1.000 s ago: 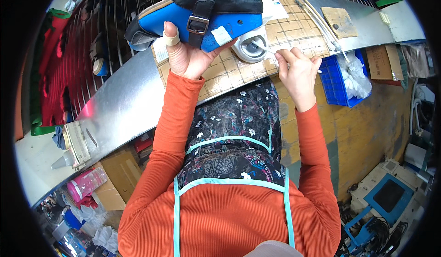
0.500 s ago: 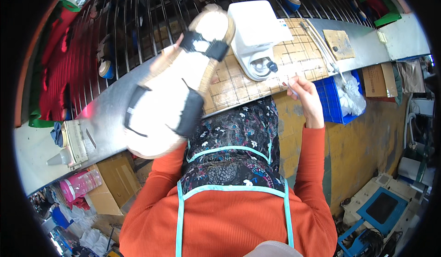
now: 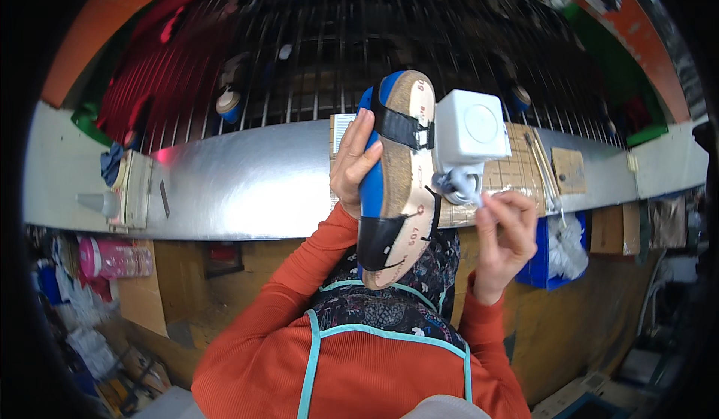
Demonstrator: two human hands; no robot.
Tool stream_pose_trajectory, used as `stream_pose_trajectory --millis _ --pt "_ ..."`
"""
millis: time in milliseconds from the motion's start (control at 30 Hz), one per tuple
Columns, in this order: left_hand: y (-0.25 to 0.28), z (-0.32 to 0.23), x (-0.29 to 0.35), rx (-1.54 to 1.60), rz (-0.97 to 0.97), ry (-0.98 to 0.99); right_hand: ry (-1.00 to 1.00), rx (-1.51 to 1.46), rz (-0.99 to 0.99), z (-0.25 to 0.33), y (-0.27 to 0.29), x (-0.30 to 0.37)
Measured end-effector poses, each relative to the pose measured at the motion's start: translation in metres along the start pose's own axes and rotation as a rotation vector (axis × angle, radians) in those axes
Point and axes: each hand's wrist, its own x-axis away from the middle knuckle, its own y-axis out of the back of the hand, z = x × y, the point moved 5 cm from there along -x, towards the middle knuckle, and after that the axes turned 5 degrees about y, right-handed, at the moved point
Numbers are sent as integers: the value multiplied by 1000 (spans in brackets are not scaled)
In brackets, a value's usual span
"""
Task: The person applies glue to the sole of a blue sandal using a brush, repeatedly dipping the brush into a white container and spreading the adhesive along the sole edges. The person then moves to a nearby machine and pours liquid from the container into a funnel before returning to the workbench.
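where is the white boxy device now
Head view, right of centre: the white boxy device stands on the bench, just right of the sandal, beyond the right hand.

pale item (image 3: 478,196) in right hand (image 3: 506,241) — blurred, possibly a stick | grey brim (image 3: 448,408) — cut by lower edge

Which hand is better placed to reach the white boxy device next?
Probably your right hand: it's close beside the white boxy device, while your left hand is busy supporting the black-strapped sandal.
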Motion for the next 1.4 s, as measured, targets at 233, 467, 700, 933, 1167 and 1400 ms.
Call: stream_pose_trajectory --millis 233,467,700,933,1167,1400 --pt "19 -11 -3 -116 68 -61 -239 -159 80 -24 -33 29" --pt "21 -21 -1 -163 179 -70 -1 94 15 -24 -42 14" --pt "19 -23 0 -168 218 -80 70 252 -55 -27 -38 0" --pt "19 -25 -2 -172 238 -95 123 383 -79 -27 -32 -15" --pt "17 -25 -6 -142 255 -104 205 288 -74 -30 -22 -28" --pt "18 -26 -13 -150 309 -131 308 395 76 -25 -14 -36"
